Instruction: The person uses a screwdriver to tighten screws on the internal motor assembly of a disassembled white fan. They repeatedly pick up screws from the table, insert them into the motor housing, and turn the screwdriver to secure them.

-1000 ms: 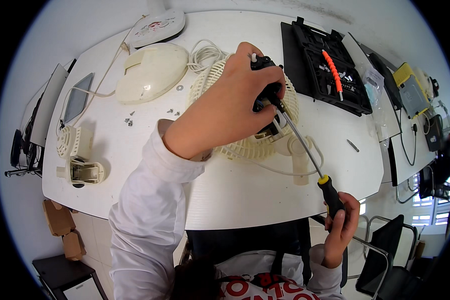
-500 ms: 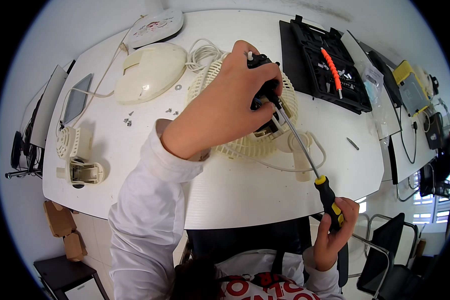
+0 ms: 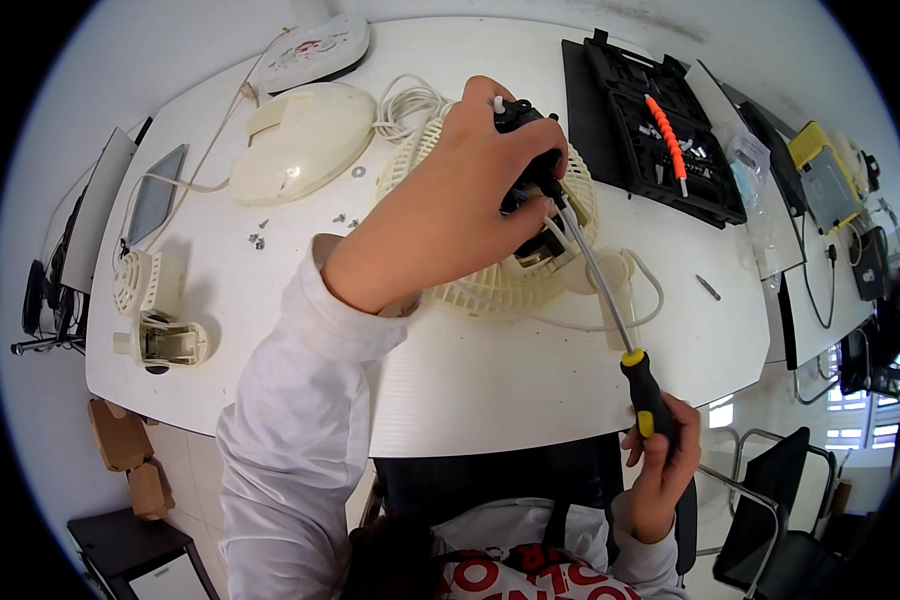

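My left hand [image 3: 450, 200] is wrapped round a black motor assembly [image 3: 517, 117], which sits over a round cream fan grille [image 3: 495, 292]. Fingers and palm hide much of the motor. In my right hand [image 3: 665, 465] is a long screwdriver [image 3: 642, 385] with a black-and-yellow handle. Its shaft slants up and left, and the tip meets the motor assembly beside my left fingertips; the exact contact point is hidden. A cream cable [image 3: 660, 292] loops out beside the grille, near a pale cream stem-like part [image 3: 620, 310].
Loose screws [image 3: 258, 241] and a washer [image 3: 358, 171] lie left of the grille. Farther left are a cream fan base [image 3: 305, 150], a vented housing [image 3: 150, 283] and a hollow bracket [image 3: 175, 343]. At right lie an open black tool case [image 3: 705, 185], an orange flexible shaft [image 3: 666, 140] and a small bit [image 3: 708, 287].
The screwdriver handle has shifted slightly left and up and has turned, with my right fingers in a new grip on it. My left hand stays nearly in place on the motor.
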Action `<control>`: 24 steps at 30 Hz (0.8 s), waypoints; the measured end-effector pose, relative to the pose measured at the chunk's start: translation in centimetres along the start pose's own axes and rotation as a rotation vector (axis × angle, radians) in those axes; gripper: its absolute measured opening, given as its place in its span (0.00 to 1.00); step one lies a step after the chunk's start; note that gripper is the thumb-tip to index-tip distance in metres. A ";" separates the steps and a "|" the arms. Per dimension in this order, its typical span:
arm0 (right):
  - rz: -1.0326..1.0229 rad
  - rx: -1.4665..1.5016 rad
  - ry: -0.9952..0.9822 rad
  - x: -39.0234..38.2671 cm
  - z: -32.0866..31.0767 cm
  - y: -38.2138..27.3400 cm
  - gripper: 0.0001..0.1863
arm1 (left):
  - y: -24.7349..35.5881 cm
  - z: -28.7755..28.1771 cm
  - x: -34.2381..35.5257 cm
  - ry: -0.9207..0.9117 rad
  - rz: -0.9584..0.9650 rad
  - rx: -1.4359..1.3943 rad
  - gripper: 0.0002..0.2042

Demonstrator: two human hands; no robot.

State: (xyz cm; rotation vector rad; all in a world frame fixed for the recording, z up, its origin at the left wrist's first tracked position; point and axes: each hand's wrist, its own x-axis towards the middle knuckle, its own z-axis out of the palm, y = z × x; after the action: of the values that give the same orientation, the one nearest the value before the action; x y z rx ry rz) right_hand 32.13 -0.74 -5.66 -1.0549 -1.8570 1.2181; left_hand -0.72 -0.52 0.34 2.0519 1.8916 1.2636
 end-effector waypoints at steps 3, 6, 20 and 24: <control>0.080 0.029 -0.020 0.3 0.3 -0.3 0.23 | 0.1 0.2 -0.1 -0.004 0.015 0.025 0.13; -0.135 0.039 0.076 0.7 1.7 -1.2 0.29 | 0.2 0.2 0.0 0.002 0.009 0.005 0.13; 0.039 0.063 0.125 1.4 0.4 -0.7 0.22 | 0.2 0.7 0.2 0.029 0.020 0.001 0.12; -0.091 0.007 0.131 1.5 -0.3 -0.2 0.27 | -0.1 0.7 0.0 0.059 0.035 0.013 0.12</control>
State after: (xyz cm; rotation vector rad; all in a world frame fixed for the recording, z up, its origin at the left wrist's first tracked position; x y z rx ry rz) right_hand 31.67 0.63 -5.24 -1.0109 -1.7791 1.0768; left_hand -0.36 -0.16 -0.13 2.0856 1.9012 1.3381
